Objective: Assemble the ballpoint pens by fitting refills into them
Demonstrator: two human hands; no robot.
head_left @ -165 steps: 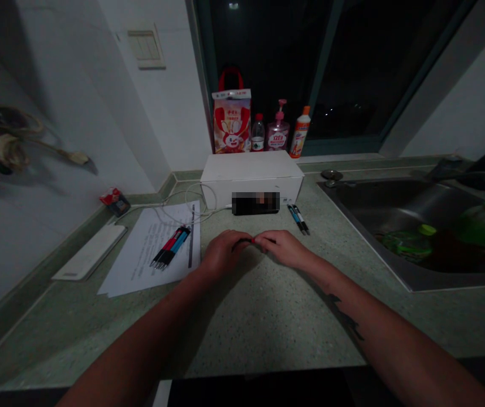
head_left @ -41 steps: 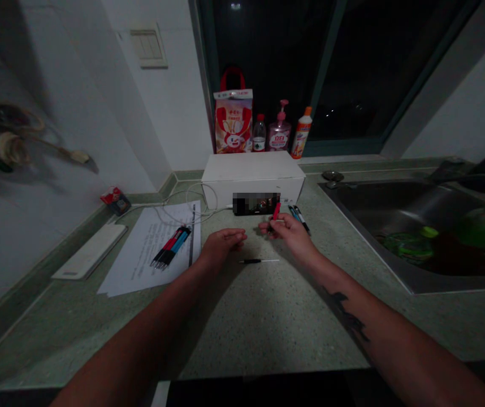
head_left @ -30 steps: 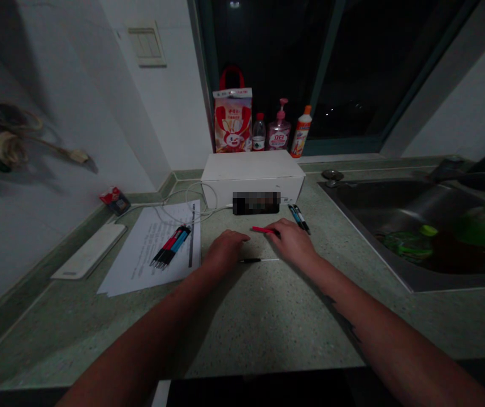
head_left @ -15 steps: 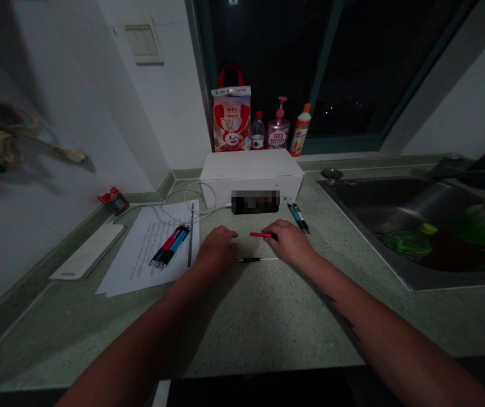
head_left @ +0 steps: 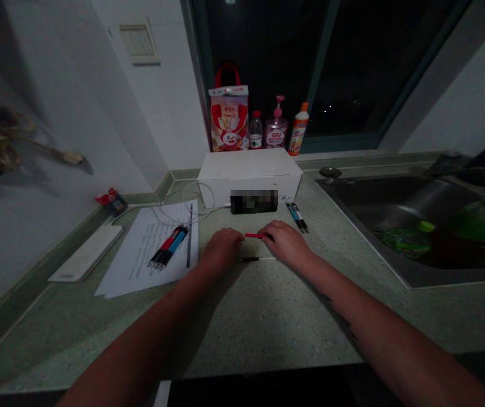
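left hand [head_left: 222, 249]: 1, empty, fingers lay loosely together
right hand [head_left: 287, 244]: 1, fingertips were on the red pen barrel [head_left: 254, 235]; could not tell if pinching
between hands: 1 barrel, 1 pen refill [head_left: 256, 259], apart
by white box [head_left: 249, 167]: 2 pens [head_left: 297, 217]

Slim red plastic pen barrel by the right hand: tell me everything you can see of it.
The slim red plastic pen barrel lies flat on the speckled green countertop, running roughly sideways and pointing toward the left. Its visible length is plain, straight red, and a dark section shows at the end nearest the right hand, which covers or touches that end. Any markings are too small to tell.
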